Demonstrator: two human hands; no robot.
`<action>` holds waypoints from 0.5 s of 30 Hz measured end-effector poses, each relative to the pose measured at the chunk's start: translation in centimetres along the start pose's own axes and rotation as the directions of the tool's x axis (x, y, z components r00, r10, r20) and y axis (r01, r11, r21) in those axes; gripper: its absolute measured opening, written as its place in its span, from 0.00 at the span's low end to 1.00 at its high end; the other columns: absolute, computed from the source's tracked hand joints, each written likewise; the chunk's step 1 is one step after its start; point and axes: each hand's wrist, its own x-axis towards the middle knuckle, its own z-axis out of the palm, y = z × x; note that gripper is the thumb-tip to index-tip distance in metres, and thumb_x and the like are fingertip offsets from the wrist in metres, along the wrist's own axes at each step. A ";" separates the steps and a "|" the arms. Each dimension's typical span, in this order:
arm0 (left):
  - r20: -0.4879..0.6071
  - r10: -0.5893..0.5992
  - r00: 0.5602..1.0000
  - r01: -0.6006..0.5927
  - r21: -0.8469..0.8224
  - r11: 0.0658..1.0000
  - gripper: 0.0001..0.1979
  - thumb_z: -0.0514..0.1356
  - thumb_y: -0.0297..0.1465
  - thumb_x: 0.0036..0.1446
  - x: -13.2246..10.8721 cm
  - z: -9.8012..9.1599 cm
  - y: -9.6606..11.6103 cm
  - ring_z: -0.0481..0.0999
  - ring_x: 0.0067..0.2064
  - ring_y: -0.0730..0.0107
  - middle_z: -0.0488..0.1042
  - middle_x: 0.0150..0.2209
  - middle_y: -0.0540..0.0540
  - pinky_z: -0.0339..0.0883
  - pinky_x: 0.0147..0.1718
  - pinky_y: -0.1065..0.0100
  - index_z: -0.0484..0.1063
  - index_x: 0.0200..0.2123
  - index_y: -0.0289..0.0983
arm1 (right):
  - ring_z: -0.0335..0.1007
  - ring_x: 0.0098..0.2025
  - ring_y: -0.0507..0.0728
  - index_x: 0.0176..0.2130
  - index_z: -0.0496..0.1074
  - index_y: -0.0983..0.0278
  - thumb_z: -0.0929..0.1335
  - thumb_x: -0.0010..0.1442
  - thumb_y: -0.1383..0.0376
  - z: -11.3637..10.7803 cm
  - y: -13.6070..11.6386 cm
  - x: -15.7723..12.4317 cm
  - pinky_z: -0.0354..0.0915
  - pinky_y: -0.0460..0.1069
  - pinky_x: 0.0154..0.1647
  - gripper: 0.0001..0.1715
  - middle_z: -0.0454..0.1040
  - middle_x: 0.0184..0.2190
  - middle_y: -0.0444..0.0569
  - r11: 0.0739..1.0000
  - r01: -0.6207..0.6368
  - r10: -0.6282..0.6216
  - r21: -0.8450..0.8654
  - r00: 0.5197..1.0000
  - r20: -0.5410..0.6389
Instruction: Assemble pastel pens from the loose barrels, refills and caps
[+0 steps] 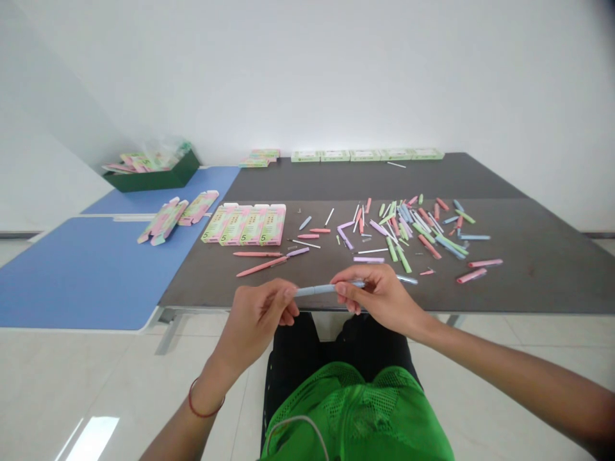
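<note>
Blue pen (321, 290): matt plastic; boxes (243, 225): card; tbl top (542, 269): matt.

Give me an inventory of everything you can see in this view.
loose pen parts: dozens, pink, green, blue, lilac, white, scattered on the dark table
closed boxes: four, green and pink, side by side on the dark table
flat cartons: about three, pink and green, on the blue table
pale green boxes: five, in a row along the dark table's far edge
small box stack: one, green and pink, left of that row
tray: one, dark green, holding boxes, far end of the blue table
pale blue pen: one, held between both hands
green mesh top: one, bright green, on the person
left hand: one, pinching the pen, red bracelet on its wrist
right hand: one, pinching the pen
</note>
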 end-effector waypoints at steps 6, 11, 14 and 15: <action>-0.005 0.015 1.000 -0.015 -0.093 0.996 0.23 0.70 0.39 0.61 0.3 0.1 0.1 0.87 0.41 0.61 0.84 0.46 0.42 0.84 0.36 0.66 0.75 0.57 0.39 | 0.68 0.20 0.49 0.38 0.82 0.65 0.77 0.59 0.53 -0.1 -0.2 -0.1 0.67 0.45 0.21 0.18 0.78 0.24 0.46 1.000 0.008 -0.008 -0.014 1.000 0.002; 0.012 0.007 1.000 -0.007 -0.001 1.000 0.11 0.63 0.37 0.68 0.2 0.5 -0.2 0.83 0.29 0.69 0.83 0.29 0.48 0.81 0.31 0.71 0.81 0.37 0.37 | 0.69 0.20 0.49 0.37 0.82 0.66 0.77 0.59 0.55 -0.1 -0.2 -0.2 0.68 0.45 0.21 0.16 0.78 0.23 0.46 1.000 0.023 -0.023 -0.020 1.000 -0.001; -0.035 0.051 0.998 -0.052 -0.026 0.998 0.12 0.70 0.36 0.60 0.1 0.7 -0.5 0.87 0.42 0.63 0.85 0.46 0.45 0.83 0.42 0.66 0.81 0.47 0.41 | 0.69 0.20 0.49 0.37 0.83 0.66 0.77 0.59 0.54 -0.3 -0.3 -0.1 0.68 0.45 0.20 0.17 0.78 0.23 0.47 1.000 0.018 -0.018 -0.011 1.000 0.000; -0.027 0.032 0.999 -0.034 -0.064 0.997 0.15 0.71 0.37 0.60 0.1 0.7 -0.5 0.87 0.42 0.62 0.84 0.49 0.43 0.84 0.40 0.66 0.80 0.50 0.41 | 0.69 0.20 0.49 0.37 0.83 0.66 0.77 0.59 0.54 -0.4 -0.2 -0.1 0.68 0.45 0.20 0.17 0.79 0.23 0.47 1.000 0.018 -0.018 -0.011 1.000 -0.004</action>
